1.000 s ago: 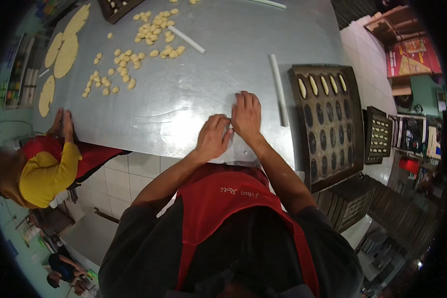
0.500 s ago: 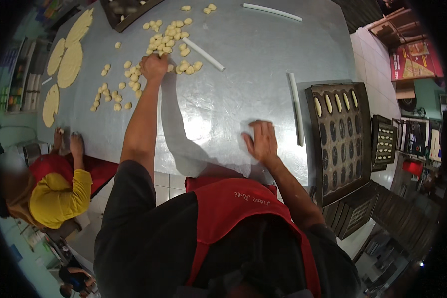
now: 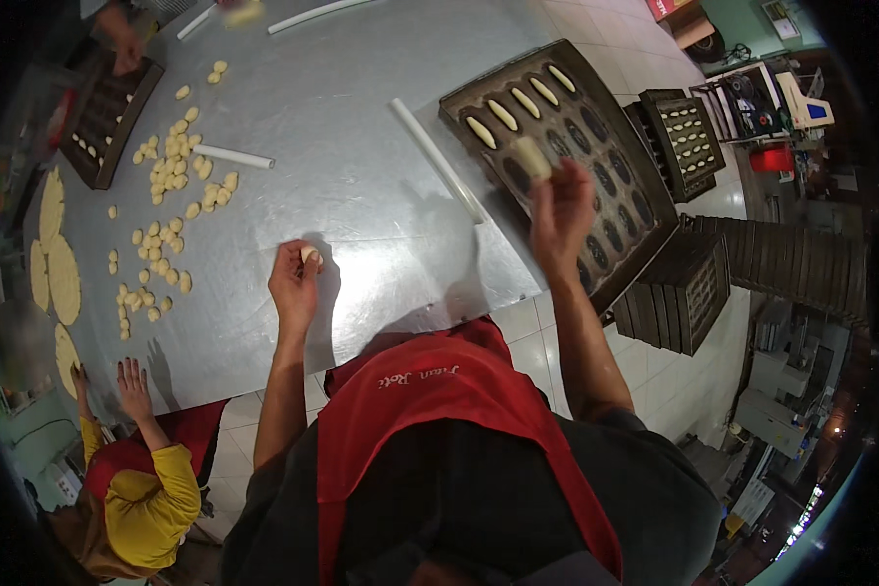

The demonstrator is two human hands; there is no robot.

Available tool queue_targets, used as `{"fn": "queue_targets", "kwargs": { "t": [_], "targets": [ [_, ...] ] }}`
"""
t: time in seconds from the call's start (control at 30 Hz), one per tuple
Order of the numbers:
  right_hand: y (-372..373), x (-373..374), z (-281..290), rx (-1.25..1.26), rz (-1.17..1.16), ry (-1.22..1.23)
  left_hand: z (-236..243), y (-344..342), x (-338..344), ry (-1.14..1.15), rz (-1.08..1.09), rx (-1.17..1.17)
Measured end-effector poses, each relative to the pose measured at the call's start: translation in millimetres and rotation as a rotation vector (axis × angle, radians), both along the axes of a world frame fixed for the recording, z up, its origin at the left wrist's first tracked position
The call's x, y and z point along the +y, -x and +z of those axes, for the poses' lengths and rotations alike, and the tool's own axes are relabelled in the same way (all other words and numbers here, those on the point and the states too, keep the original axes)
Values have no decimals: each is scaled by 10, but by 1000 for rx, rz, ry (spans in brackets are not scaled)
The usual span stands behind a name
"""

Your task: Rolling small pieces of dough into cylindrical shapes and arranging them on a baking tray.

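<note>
My left hand (image 3: 293, 285) is closed around a small pale dough ball (image 3: 310, 255) just above the metal table (image 3: 381, 205). My right hand (image 3: 564, 210) is over the dark moulded baking tray (image 3: 604, 98) on the right, its fingers at a short pale piece of dough (image 3: 531, 156) smeared by motion. That piece hangs above the oval hollows, near the second row. Along the tray's far row lie several slim dough rolls (image 3: 503, 114). Many dough balls (image 3: 174, 161) are spread in loose groups over the left part of the table.
A white rod (image 3: 438, 161) lies beside the tray, and a shorter one (image 3: 234, 156) by the dough balls. Flat dough sheets (image 3: 63, 278) line the left edge. A person in yellow (image 3: 146, 498) works at left; another hand (image 3: 127, 49) touches a dark tray (image 3: 117, 122). Stacked trays (image 3: 679, 293) stand right.
My left hand has come back from the dough balls with one in its fingers. My right hand has moved from the table to over the tray with dough. The view has turned rightward.
</note>
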State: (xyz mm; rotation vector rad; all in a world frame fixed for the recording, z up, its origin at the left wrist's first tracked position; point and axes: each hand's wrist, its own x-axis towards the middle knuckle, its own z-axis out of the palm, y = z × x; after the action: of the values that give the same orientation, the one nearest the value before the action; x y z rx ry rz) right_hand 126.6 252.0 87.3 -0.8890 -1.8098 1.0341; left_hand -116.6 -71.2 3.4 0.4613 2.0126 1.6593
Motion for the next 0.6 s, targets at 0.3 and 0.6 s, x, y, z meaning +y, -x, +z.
{"fn": "queue_targets", "kwargs": {
  "t": [0.3, 0.6],
  "targets": [
    [78, 207, -571, -453, 252, -399, -69, -911, 865, -56, 12, -11],
    [178, -473, -1058, -557, 526, -357, 313, -1262, 621, 550, -412, 925]
  ]
}}
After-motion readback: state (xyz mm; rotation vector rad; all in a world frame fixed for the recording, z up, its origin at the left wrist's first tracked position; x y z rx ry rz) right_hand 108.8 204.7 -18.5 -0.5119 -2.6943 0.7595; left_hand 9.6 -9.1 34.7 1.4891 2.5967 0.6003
